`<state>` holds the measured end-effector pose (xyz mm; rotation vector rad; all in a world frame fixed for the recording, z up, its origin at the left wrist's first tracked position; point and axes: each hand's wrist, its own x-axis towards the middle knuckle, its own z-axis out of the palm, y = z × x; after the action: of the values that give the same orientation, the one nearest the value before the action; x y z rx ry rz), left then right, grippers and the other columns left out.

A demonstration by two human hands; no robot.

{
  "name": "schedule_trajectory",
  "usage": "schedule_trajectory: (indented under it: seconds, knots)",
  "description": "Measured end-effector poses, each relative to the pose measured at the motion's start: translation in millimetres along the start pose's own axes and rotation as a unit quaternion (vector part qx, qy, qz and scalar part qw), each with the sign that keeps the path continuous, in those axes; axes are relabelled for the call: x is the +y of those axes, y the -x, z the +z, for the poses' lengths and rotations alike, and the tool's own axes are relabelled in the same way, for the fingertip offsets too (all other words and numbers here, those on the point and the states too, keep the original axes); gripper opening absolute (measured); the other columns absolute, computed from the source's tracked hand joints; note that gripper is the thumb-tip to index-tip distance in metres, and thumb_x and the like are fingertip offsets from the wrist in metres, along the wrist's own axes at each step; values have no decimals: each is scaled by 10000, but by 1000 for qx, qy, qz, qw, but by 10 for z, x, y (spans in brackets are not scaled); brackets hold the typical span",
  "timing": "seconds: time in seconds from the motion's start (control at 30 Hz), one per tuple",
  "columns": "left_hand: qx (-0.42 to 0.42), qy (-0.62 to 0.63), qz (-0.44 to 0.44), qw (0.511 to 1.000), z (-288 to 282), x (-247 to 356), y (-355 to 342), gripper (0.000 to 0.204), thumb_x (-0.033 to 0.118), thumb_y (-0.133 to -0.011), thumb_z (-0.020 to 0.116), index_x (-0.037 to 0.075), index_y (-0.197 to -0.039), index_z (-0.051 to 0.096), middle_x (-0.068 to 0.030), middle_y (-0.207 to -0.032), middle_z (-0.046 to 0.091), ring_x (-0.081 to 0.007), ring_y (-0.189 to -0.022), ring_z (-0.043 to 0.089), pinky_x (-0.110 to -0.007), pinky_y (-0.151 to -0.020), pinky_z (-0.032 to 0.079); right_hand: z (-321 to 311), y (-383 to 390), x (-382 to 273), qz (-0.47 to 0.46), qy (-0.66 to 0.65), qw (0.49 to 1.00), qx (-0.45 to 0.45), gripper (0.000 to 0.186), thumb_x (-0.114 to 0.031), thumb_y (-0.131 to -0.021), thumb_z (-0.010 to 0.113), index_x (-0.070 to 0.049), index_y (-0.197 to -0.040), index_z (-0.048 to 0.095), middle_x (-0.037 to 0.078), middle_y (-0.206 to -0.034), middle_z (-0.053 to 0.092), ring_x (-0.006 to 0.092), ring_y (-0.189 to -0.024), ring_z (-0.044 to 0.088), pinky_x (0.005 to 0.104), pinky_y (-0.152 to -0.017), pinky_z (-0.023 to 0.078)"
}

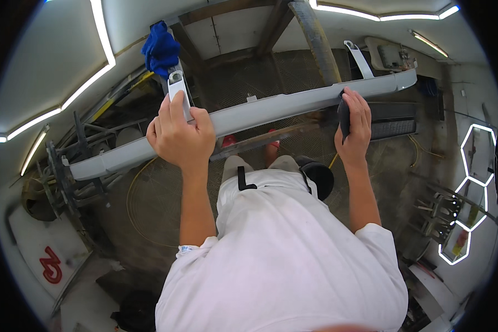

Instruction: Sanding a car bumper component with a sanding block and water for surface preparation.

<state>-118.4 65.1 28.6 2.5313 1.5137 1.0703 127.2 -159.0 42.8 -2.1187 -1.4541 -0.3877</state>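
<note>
A long, light grey bumper-like bar (276, 103) lies crosswise in front of me, its right end farther away than its left. My left hand (183, 135) rests at the bar's left part, fingers closed around the base of a white upright bracket (176, 86). In my right hand (358, 128) is a flat dark pad (344, 117), gripped between thumb and fingers, its top at the bar's near edge. Whether the pad presses on the bar I cannot tell. A second pale bracket (361, 61) rises near the right end. Beyond the left bracket hangs a crumpled blue cloth (161, 50).
Dark metal stand parts (66, 182) are under the bar's left end. A worn post (317, 44) stands behind the bar. At right sits a black ribbed panel (394, 120). A thin yellow hose (131, 193) curves across the floor, and a round black object (318, 178) is by my legs.
</note>
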Motion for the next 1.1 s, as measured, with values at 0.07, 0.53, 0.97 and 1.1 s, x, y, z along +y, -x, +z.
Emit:
schedule_trajectory:
  seconds: [0.07,0.53,0.97,1.1]
  knots:
    - [-7,0,-2,1000,-40,1,-5,326,180,-806,640,135,-1116,731,-39,-1133,753,-234,-987,705,-376,-961,450,100,-1,-152,-4,-1,1000,9,553,61,-762,658,5,-1309,605,169,-1369,632,387,-1299,567,477,-1103,450]
    - [15,-14,7,1000,60,-17,-4,323,211,-762,653,131,-1063,742,-78,-1112,741,-220,-835,692,-388,-917,466,310,-79,-815,-61,-16,997,-39,473,27,-766,677,7,-1233,612,161,-1346,660,383,-1242,611,462,-1106,449]
    - [23,-2,-1,1000,75,-93,7,334,209,-736,664,121,-1044,758,-107,-1101,733,-239,-814,681,-405,-912,466,387,-189,-807,-170,-51,980,-85,389,-24,-824,655,-15,-1212,628,161,-1330,678,331,-1267,618,461,-1103,458]
    - [32,-2,-7,999,100,-58,27,333,219,-729,667,120,-1031,765,-118,-1092,734,-240,-820,687,-404,-915,467,233,-38,-448,-116,25,993,-7,453,-6,-780,705,-6,-1224,618,181,-1335,670,357,-1271,610,465,-1102,457]
